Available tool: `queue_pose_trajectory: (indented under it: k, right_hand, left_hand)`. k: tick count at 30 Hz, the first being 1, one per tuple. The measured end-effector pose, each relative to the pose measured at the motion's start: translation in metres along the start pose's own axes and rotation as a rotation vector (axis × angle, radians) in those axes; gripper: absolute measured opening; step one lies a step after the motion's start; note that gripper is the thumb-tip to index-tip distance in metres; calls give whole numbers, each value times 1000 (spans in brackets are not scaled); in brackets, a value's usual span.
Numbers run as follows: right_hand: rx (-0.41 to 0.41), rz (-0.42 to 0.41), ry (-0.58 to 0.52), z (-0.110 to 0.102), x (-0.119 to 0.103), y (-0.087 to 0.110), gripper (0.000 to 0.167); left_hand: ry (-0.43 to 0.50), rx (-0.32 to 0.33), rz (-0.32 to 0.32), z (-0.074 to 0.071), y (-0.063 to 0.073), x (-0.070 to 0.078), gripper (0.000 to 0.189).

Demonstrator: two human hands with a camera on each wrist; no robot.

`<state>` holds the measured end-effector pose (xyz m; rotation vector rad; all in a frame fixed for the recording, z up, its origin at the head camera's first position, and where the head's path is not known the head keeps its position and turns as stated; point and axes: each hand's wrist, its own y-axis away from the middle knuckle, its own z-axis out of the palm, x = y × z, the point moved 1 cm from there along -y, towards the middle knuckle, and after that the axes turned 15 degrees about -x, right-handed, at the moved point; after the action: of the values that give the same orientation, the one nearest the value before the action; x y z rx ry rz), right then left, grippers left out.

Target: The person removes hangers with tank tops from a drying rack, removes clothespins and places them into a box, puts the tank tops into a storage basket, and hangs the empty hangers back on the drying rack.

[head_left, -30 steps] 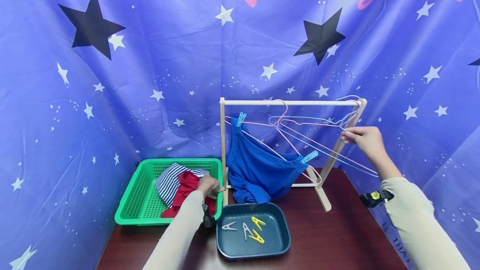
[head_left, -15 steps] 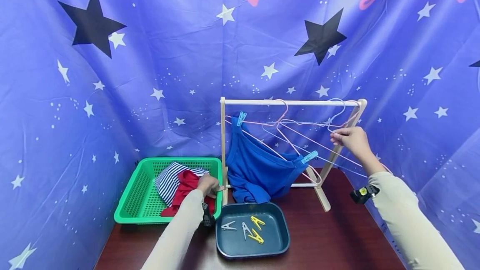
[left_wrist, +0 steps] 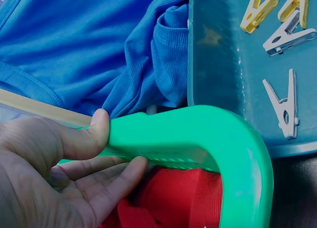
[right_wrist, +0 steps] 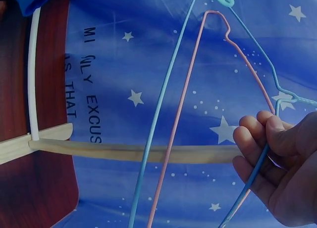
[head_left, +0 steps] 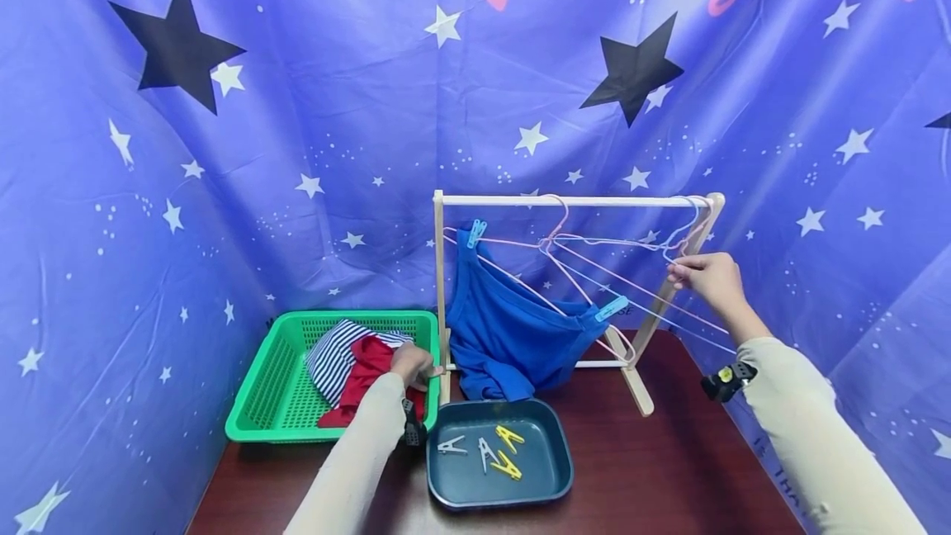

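Observation:
My right hand (head_left: 713, 281) pinches a light blue wire hanger (right_wrist: 254, 173) between thumb and fingers, near the right end of the wooden rack (head_left: 631, 201). The hanger's hook overlaps the rail in the head view, beside a bare pink hanger (right_wrist: 216, 12). Down at the left, my left hand (left_wrist: 74, 159) grips the right rim of a green basket (left_wrist: 198, 124), thumb outside and fingers inside. Red cloth (left_wrist: 173, 201) and a navy-striped garment (head_left: 333, 362) lie in this basket. Another pink hanger (head_left: 566, 215) carries a blue sleeveless top (head_left: 513, 337), held by two light blue clothespins (head_left: 612, 310).
A dark blue-green tray (head_left: 461, 487) stands in front of the rack, right of the basket. Several clothespins lie in it, including a yellow clothespin (head_left: 509, 437) and a white-grey clothespin (head_left: 451, 445). A purple star-printed curtain (head_left: 357, 147) closes off the back and sides.
My right hand has moved left with the light blue hanger, then slightly back right. The hook has shifted along the rail toward the right post. My left hand stays on the basket rim.

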<state>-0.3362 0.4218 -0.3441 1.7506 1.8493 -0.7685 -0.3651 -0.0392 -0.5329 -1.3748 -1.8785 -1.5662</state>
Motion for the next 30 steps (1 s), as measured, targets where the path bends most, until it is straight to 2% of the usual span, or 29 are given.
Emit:
queue_pose_trajectory:
  k: [3,10,18,21,27,30]
  right_hand:
    - [12,0,-15,-4,3,0,30]
    - [23,-2,-104,-8,8,1,31]
    - [15,-6,-139,-9,6,3,32]
    - [25,6,-109,-9,5,5,31]
    - [76,50,55,-10,10,11,31]
    - [91,57,78,-9,11,12,31]
  left_hand:
    - [-6,13,20,-1,0,2,16]
    - [-9,20,8,-2,0,5,28]
    - [-91,22,-18,-1,3,6,18]
    - [-78,28,-10,0,5,5,20]
    - [-79,40,-22,3,10,5,21]
    - [-89,43,-25,4,14,6,21]
